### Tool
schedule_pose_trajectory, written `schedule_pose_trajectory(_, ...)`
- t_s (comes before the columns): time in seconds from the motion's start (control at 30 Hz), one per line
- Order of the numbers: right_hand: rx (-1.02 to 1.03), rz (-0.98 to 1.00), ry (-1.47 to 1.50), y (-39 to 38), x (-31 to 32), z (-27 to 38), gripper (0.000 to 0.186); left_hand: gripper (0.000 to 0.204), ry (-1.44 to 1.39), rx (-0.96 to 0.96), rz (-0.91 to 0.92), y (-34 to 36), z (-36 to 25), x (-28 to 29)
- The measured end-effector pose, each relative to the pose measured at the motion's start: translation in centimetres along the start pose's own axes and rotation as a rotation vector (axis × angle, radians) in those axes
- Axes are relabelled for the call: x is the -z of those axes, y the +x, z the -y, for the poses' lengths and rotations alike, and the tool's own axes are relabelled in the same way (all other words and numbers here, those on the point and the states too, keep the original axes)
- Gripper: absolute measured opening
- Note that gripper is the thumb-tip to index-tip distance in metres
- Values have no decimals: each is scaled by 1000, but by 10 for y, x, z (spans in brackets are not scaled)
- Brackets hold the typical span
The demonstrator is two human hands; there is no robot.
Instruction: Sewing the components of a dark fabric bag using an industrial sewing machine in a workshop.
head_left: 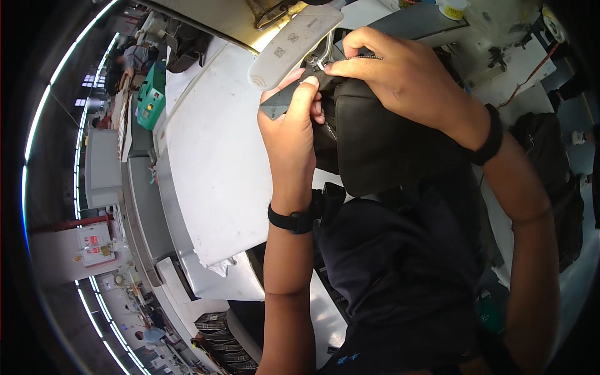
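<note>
A dark olive fabric piece with a zipper, perhaps a bag or garment part, hangs between my hands over my lap. Zipper teeth show beside my left fingers. My left hand is closed, thumb pressed on the fabric edge, with a flat grey-green piece lying against its fingers. To its right, my right hand pinches the zippered upper edge of the fabric. Both sets of fingertips are close to the metal foot of a sewing machine. The machine partly covers my left fingertips.
A white worktable spreads to the left. At the upper right stands a white container with a yellow label. More dark fabric hangs at the right. A green box and other workstations lie farther left, with people in the distance.
</note>
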State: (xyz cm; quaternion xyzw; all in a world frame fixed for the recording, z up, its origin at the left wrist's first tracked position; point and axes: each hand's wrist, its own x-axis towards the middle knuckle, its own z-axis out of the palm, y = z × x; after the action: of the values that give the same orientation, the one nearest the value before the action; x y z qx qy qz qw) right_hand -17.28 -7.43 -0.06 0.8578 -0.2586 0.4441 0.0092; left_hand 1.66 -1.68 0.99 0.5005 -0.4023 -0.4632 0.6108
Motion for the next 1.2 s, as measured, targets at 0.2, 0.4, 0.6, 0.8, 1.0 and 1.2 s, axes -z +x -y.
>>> schedule_pose_trajectory(0.2, 9, -23, 13, -1, -1, 0, 24, 31, -16, 39, 45, 3, -4, 3)
schedule_pose_trajectory(0.4, -55, -35, 40, 0, -5, 3, 21, 31, -14, 31, 55, 5, -4, 3)
schedule_pose_trajectory(0.6, -101, -49, 53, 2, -4, 5, 18, 32, -20, 58, 40, 9, -7, 3)
schedule_pose_trajectory(0.8, -150, -71, 91, 6, -6, 4, 17, 31, 30, 51, 24, 8, -9, 2)
schedule_pose_trajectory(1.0, -215, -10, 99, 7, -3, 2, 18, 30, 6, 74, 67, 14, -12, 3)
schedule_pose_trajectory(1.2, -216, -42, 123, 6, -6, 1, 20, 23, 39, 52, 1, 15, -9, 1)
